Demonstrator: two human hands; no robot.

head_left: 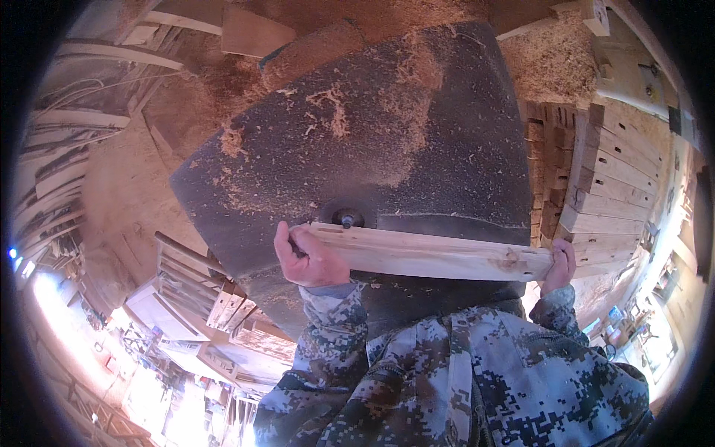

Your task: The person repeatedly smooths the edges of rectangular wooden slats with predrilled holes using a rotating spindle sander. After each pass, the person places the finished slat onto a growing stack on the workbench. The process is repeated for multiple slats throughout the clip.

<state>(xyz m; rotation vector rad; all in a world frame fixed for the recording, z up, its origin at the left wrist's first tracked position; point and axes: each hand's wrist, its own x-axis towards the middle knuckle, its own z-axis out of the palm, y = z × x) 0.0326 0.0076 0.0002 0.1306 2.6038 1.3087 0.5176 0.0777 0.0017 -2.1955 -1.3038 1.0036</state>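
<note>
A long pale wooden board point(432, 253) lies across the near part of a dark machine table point(462, 149). My left hand point(316, 257) grips its left end, with the thumb raised and the fingers curled at the edge. Around the right end my right hand point(560, 267) is closed, just past the table's right edge. Directly behind the board's left end, close to my left hand, a metal spindle point(348, 218) sticks up from a round recess in the table. A knot shows near the board's right end. Camouflage sleeves cover both forearms.
Wood shavings point(335, 112) are scattered over the table, and a sawdust heap point(555, 63) rises beyond its far right corner. Stacked slotted wooden pieces point(614, 175) stand at the right. Curved wooden parts point(59, 175) are piled at the far left; more slats point(186, 276) lean at the lower left.
</note>
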